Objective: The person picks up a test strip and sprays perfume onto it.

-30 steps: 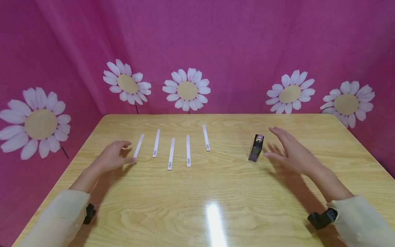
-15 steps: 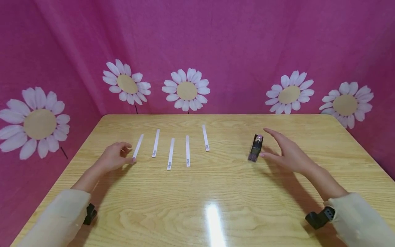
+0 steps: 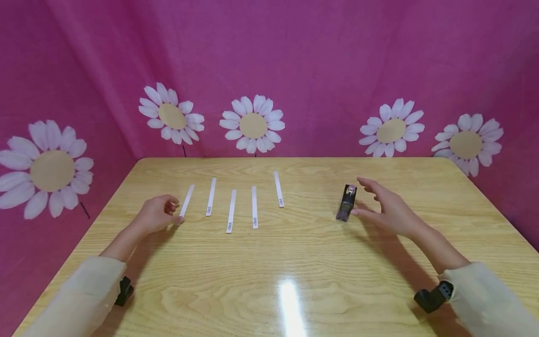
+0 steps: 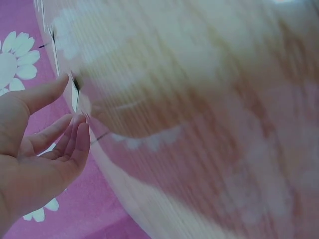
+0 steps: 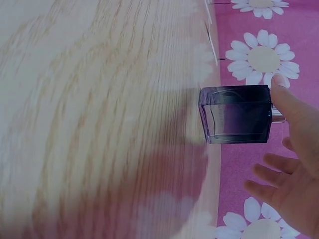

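Note:
A dark, purple-tinted glass perfume bottle (image 3: pixel 346 204) stands upright on the right half of the table. Beside it on the right is my right hand (image 3: pixel 392 213), fingers spread and thumb close to the bottle; whether they touch I cannot tell. The right wrist view shows the bottle (image 5: pixel 236 114) in front of the thumb, with the other fingers apart from it. On the left, my left hand (image 3: pixel 156 213) has its thumb tip at the near end of the leftmost white paper strip (image 3: pixel 187 197). In the left wrist view, a gap parts the thumb from the loosely bent fingers (image 4: pixel 77 142).
Several more white paper strips, printed at their near ends, lie spaced out to the right, from one (image 3: pixel 211 196) near the left hand to the farthest (image 3: pixel 279 188). The wooden table (image 3: pixel 236 281) ends at a pink curtain (image 3: pixel 320 75) with daisies.
My right hand has moved left, bringing its thumb closer to the bottle. The left hand stays by the leftmost strip. The strips and bottle lie as before, with a slight shift of the whole view.

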`<state>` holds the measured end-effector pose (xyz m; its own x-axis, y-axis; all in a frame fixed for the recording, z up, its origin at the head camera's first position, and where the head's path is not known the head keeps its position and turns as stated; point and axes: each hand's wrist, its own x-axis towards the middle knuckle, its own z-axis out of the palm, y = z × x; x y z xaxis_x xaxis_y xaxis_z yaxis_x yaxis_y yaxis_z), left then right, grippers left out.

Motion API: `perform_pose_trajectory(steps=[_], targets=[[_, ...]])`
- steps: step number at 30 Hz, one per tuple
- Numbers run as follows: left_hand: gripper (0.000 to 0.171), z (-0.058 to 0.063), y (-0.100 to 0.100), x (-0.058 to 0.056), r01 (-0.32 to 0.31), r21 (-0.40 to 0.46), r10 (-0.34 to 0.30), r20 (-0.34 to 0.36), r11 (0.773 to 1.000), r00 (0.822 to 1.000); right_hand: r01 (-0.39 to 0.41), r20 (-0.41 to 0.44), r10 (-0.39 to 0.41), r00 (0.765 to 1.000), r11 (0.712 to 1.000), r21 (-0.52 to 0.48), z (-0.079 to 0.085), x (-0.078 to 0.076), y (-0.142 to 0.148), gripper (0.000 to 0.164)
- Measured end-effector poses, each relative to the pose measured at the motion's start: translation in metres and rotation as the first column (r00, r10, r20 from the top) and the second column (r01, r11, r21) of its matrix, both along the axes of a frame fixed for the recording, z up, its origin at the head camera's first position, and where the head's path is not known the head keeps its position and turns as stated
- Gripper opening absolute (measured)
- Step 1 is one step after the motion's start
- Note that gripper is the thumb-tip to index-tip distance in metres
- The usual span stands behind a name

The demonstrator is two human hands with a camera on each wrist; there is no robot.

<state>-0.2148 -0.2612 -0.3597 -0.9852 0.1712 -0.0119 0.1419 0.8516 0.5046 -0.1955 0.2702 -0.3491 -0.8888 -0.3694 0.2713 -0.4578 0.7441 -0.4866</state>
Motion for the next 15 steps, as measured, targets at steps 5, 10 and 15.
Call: perform_pose_trajectory(steps=[5, 10, 15], targets=[[0.043, -0.002, 0.000, 0.000, -0.019, 0.012, 0.019, 0.012, 1.000, 1.000, -0.017, 0.000, 0.017, 1.000, 0.999, -0.030, -0.005, -0.004, -0.004, 0.075], [0.041, -0.003, 0.000, -0.001, -0.028, 0.040, 0.027, 0.010, 0.999, 1.000, -0.021, 0.018, 0.022, 1.000, 0.998, -0.057, -0.010, -0.008, -0.007, 0.071], [0.039, -0.005, -0.001, -0.002, -0.021, 0.074, 0.023, -0.021, 0.997, 1.000, -0.014, 0.043, 0.018, 0.999, 0.994, -0.110, -0.014, -0.014, -0.009, 0.066]])
